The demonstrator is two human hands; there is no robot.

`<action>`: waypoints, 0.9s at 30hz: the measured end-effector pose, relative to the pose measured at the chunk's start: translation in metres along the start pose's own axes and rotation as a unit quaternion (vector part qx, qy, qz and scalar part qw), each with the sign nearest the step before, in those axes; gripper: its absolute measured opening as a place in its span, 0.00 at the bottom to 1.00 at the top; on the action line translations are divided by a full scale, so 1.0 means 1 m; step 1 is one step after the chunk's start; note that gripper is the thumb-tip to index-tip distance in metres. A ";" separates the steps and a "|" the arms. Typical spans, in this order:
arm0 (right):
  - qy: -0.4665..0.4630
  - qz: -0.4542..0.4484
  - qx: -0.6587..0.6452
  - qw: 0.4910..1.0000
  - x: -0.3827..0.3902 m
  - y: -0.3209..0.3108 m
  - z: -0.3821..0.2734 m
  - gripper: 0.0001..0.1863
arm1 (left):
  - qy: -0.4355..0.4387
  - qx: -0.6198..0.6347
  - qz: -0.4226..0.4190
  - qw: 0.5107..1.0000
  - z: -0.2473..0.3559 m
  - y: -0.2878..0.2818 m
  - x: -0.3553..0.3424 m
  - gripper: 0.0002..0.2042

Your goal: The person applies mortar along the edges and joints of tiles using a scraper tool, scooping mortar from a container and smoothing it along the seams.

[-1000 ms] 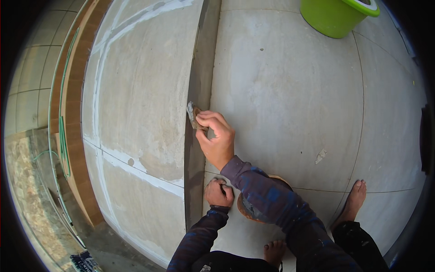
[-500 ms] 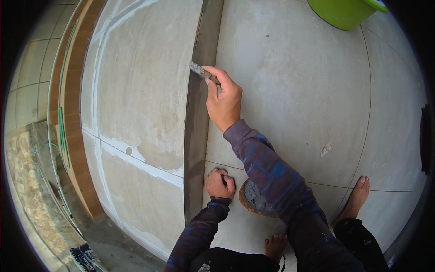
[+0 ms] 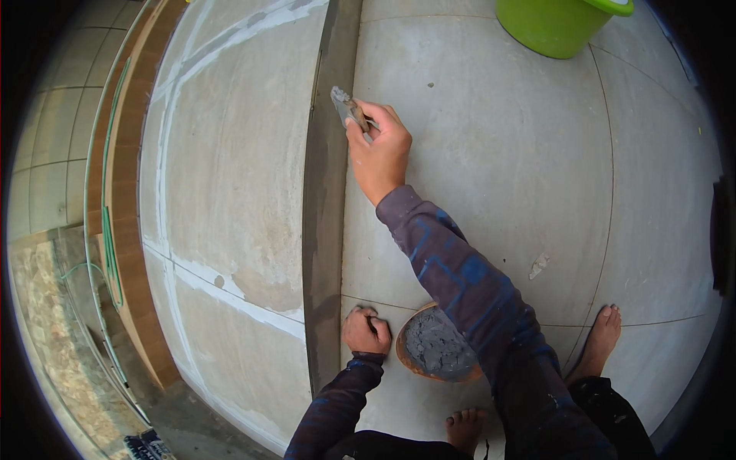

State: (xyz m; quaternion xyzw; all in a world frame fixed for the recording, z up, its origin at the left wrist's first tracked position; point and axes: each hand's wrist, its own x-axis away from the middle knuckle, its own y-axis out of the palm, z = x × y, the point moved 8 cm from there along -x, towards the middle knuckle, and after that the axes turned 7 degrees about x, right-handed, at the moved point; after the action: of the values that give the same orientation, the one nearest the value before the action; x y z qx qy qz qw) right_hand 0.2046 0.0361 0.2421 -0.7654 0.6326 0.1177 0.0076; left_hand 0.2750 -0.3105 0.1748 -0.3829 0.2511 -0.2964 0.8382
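My right hand pinches a small putty knife with a short brown grip and a grey blade. Thick grey paste clings to its tip. The blade is over the dark riser of a low step; whether it touches cannot be told. My left hand is a closed fist on the floor tiles, close to the foot of the riser, with nothing visible in it. Beside it stands a brown-rimmed bowl of grey paste, its right side hidden under my right forearm.
A green tub stands at the far right. Left of the riser, the raised tiles carry whitish bands along their joints. Green hose runs beside a brown border at the left. My bare feet rest on the floor, near a pale scrap.
The putty knife has moved off the step's top edge, its tip now angled more upward. The view has shifted slightly, showing more of the paste bowl. My left fist stays on the floor.
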 end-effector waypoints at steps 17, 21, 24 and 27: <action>-0.020 -0.006 0.056 0.998 -0.018 0.012 -0.021 0.11 | 0.003 0.000 -0.003 1.000 -0.007 0.002 0.002 0.07; 0.023 -0.036 0.100 0.994 -0.033 0.025 -0.001 0.12 | 0.008 0.012 0.002 1.000 -0.002 0.003 0.001 0.07; 0.011 -0.089 0.064 0.994 0.010 0.020 -0.005 0.14 | 0.003 0.001 0.004 1.000 -0.010 -0.004 0.002 0.08; 0.010 -0.161 0.053 0.985 0.051 0.010 -0.013 0.14 | 0.000 -0.009 -0.002 1.000 -0.011 -0.004 0.004 0.07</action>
State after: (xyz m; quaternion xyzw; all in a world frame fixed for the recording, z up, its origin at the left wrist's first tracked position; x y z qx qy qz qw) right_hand 0.2055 -0.0179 0.2468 -0.8570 0.5065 0.0732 0.0606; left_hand 0.2690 -0.3210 0.1707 -0.3908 0.2526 -0.2960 0.8342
